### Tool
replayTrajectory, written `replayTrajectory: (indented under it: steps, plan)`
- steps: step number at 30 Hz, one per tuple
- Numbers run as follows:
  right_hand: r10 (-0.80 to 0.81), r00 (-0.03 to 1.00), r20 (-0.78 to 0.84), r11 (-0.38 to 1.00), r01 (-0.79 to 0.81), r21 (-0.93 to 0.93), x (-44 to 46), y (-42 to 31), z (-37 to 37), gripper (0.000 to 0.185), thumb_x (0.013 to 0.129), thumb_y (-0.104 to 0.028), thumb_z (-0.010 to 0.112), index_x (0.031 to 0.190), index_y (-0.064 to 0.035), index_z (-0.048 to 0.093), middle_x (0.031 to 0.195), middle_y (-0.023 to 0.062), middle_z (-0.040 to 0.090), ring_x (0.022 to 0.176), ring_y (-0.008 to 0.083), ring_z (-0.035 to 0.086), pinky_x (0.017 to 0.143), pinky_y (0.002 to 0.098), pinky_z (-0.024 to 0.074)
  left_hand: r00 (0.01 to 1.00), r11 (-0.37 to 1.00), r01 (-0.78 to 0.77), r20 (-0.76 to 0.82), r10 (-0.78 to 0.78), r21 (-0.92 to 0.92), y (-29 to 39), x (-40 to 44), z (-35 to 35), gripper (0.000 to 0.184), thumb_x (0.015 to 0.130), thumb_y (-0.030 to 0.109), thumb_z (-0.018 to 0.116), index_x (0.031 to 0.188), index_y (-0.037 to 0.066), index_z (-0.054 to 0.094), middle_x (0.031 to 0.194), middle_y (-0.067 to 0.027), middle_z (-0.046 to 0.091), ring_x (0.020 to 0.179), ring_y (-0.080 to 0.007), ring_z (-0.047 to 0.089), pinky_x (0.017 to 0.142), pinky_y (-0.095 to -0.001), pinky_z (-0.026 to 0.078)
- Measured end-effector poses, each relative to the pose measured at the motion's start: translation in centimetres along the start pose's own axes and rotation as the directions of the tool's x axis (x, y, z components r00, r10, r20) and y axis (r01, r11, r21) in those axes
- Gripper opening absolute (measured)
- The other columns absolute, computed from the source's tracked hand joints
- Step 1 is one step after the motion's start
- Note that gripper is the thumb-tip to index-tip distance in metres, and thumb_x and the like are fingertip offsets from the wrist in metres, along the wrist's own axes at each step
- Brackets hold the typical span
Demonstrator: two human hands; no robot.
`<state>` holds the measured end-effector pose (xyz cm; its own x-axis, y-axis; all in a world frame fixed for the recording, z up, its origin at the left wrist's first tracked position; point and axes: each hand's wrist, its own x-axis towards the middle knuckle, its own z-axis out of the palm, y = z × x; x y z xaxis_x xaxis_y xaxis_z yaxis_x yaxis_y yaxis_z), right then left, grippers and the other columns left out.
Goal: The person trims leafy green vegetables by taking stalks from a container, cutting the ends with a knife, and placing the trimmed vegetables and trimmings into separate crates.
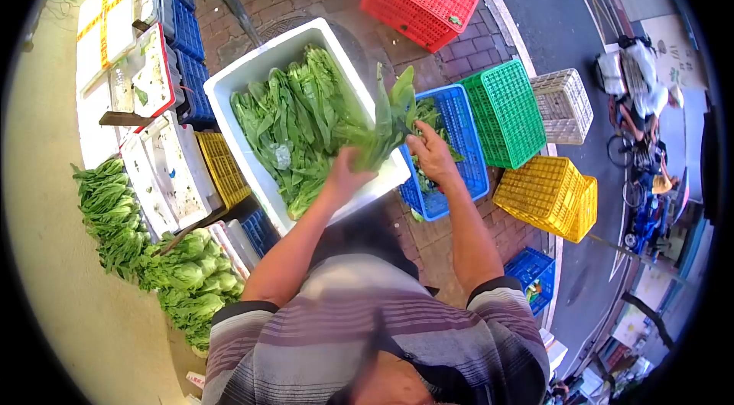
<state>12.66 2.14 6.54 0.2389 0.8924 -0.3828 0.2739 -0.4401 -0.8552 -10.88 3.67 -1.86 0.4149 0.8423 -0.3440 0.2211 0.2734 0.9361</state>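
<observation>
A bunch of leafy greens (376, 137) is held up over the right edge of a white foam box (222, 110). My left hand (350, 175) is closed around the lower left side of the bunch. My right hand (432, 151) pinches at the bunch's right side, by a small dark object (403, 127) too blurred to name. Inside the foam box lie many long green lettuces (287, 118) with a clear plastic bag (283, 156) among them. Under my right hand stands a blue basket (457, 114) with loose leaves in it.
Red (417, 0), green (505, 113) and yellow (539, 192) crates stand to the right. Lettuce heads (199, 267) are piled at the lower left, near stacked foam boxes (164, 168). Riders (646, 91) are on the road at the far right.
</observation>
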Motion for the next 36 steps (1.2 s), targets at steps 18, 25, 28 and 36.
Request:
replayTrajectory:
  steps: [18,25,28,36]
  plan:
    - [-0.146,0.878,-0.455,0.989,0.113,-0.101,-4.7,12.2,-0.9,0.034,0.099,-0.018,0.062,0.128,0.0004,0.061,0.079,0.0016,0.06,0.066,0.0067,0.052,0.059,0.0234,0.0468,0.983,0.989,0.124,0.129,-0.134,0.081,-0.6,-0.4,-0.7,0.061,0.077,0.016,0.083,0.125,0.0,0.05,0.104,-0.0104,0.064,0.095,-0.0186,0.06,0.086,-0.0326,0.049]
    - [0.363,0.854,-0.374,0.872,-0.17,0.459,-5.5,9.5,-5.0,0.057,0.102,-0.028,0.055,0.15,-0.0053,0.036,0.073,0.0038,0.053,0.055,0.0107,0.049,0.054,0.0288,0.0518,0.992,0.939,0.006,0.116,-0.048,0.343,0.6,-0.8,0.3,0.057,0.075,0.021,0.082,0.123,0.005,0.053,0.11,-0.0188,0.066,0.098,-0.0303,0.064,0.089,-0.0385,0.049]
    - [0.317,0.932,-0.173,0.849,-0.198,0.491,-5.1,4.5,-3.9,0.055,0.1,-0.024,0.057,0.147,-0.0047,0.039,0.075,0.0035,0.055,0.062,0.0104,0.051,0.055,0.0277,0.0493,0.991,0.89,-0.08,0.132,0.023,0.448,1.3,-1.1,0.8,0.053,0.077,0.02,0.079,0.121,0.005,0.055,0.11,-0.02,0.066,0.099,-0.0375,0.064,0.087,-0.0434,0.051]
    - [0.265,0.955,-0.134,0.888,-0.188,0.419,-3.4,5.6,-1.4,0.027,0.099,-0.026,0.059,0.117,-0.0061,0.061,0.073,-0.0015,0.05,0.061,0.0073,0.047,0.052,0.0264,0.0431,0.968,0.788,-0.251,0.126,0.218,0.562,2.8,-2.1,0.3,0.048,0.075,0.013,0.078,0.118,0.008,0.057,0.111,-0.0191,0.064,0.102,-0.0399,0.061,0.089,-0.0464,0.049]
